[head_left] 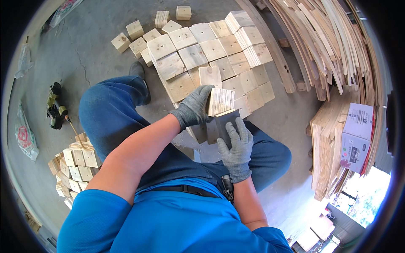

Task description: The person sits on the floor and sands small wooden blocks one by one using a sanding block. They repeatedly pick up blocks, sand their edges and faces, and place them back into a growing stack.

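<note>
My left hand, in a grey glove, is closed on a pale wooden block with layered, streaky grain on its upper face. My right hand, gloved too, grips a dark grey sanding block with a pale edge. That dark block sits against the wooden block's near side, its fingers spread over the right part of it. Beneath both hands lies a wide array of square wooden blocks, many with a small hole in the middle. One block stands on top of the array, just beyond my left hand.
Several loose blocks lie past the array's far left corner. A nail gun with a hose rests on the floor at left, above a block pile. Long boards and a cardboard box on stacked wood line the right.
</note>
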The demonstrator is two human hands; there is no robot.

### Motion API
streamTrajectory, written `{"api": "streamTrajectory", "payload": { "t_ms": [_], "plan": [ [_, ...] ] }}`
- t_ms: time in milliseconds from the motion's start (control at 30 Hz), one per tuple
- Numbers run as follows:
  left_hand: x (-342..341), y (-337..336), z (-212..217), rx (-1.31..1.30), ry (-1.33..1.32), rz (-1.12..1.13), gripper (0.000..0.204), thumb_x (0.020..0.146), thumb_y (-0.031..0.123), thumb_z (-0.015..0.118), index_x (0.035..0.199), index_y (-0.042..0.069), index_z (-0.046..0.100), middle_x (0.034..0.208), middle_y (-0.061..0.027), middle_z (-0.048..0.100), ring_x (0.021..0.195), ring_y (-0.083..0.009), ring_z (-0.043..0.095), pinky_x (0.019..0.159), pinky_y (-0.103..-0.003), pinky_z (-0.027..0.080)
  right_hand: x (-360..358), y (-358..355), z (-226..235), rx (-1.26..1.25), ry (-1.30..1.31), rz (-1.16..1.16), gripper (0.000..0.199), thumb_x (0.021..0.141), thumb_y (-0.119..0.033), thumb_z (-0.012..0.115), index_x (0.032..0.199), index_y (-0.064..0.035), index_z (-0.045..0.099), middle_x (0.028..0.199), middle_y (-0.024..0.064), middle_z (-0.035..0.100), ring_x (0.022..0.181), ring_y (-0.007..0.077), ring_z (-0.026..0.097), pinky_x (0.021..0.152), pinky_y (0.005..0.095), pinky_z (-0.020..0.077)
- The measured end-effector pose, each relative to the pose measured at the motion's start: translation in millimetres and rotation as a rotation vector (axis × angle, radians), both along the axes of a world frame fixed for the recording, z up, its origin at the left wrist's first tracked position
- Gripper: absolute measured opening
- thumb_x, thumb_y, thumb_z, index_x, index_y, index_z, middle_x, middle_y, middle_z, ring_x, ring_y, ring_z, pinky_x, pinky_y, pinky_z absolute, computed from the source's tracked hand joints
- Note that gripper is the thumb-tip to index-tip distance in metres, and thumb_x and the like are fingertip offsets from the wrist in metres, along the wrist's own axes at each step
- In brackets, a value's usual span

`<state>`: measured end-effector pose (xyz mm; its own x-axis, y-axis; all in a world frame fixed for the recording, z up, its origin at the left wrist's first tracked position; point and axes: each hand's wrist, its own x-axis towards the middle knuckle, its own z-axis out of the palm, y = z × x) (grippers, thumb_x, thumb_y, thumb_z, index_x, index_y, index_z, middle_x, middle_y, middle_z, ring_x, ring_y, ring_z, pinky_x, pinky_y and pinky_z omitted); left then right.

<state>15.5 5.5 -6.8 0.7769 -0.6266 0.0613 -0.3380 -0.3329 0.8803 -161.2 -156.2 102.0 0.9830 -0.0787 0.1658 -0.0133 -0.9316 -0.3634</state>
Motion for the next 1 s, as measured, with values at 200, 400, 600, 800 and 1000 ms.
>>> {"api": "streamTrajectory", "payload": {
  "t_ms": [200,400,600,800,1000],
  "plan": [
    [-2,-4,-1,-0.018,0.001,0.030,0.099,0.067,0.030,0.093,0.150,0.007,0.045,0.143,-0.0234,0.055,0.133,-0.0433,0.057,0.115,-0.047,0.048,81,-21,-1,0.013,-0.029,-0.035,0.057,0.083,-0.021,0.082,0.138,-0.0155,0.068,0.155,0.0159,0.056,0.130,0.0427,0.057,0.111,0.0554,0.0457],
    [-2,-4,-6,-0.008,-0.044,0.032,0.098,0.069,0.030,0.093,0.151,0.009,0.043,0.144,-0.0230,0.054,0.133,-0.0430,0.056,0.116,-0.047,0.048,164,-65,-25,0.199,-0.054,-0.127,0.060,0.086,-0.022,0.084,0.141,-0.0069,0.066,0.151,0.0224,0.058,0.135,0.0426,0.058,0.115,0.0485,0.0477],
    [-1,0,13,0.099,0.072,-0.004,0.106,0.067,0.033,0.095,0.155,0.008,0.040,0.148,-0.0237,0.052,0.139,-0.0428,0.053,0.119,-0.046,0.046,104,-75,-25,0.361,-0.015,-0.327,0.066,0.086,-0.022,0.087,0.143,0.0009,0.063,0.146,0.0239,0.062,0.137,0.0383,0.059,0.118,0.0439,0.0459],
    [3,9,37,0.205,0.126,-0.066,0.129,0.065,0.040,0.098,0.166,0.004,0.028,0.161,-0.0255,0.043,0.150,-0.0410,0.045,0.127,-0.043,0.039,38,-84,-51,0.719,0.074,-0.514,0.065,0.089,-0.020,0.086,0.144,0.0038,0.062,0.145,0.0220,0.063,0.134,0.0348,0.061,0.116,0.0417,0.0478],
    [8,8,49,0.193,0.051,-0.065,0.123,0.068,0.042,0.097,0.165,0.004,0.031,0.159,-0.0265,0.045,0.150,-0.0415,0.046,0.126,-0.043,0.039,41,-80,-48,0.768,0.057,-0.500,0.066,0.088,-0.019,0.088,0.144,0.0038,0.061,0.143,0.0218,0.066,0.131,0.0297,0.064,0.112,0.0380,0.0505]
  ]
}}
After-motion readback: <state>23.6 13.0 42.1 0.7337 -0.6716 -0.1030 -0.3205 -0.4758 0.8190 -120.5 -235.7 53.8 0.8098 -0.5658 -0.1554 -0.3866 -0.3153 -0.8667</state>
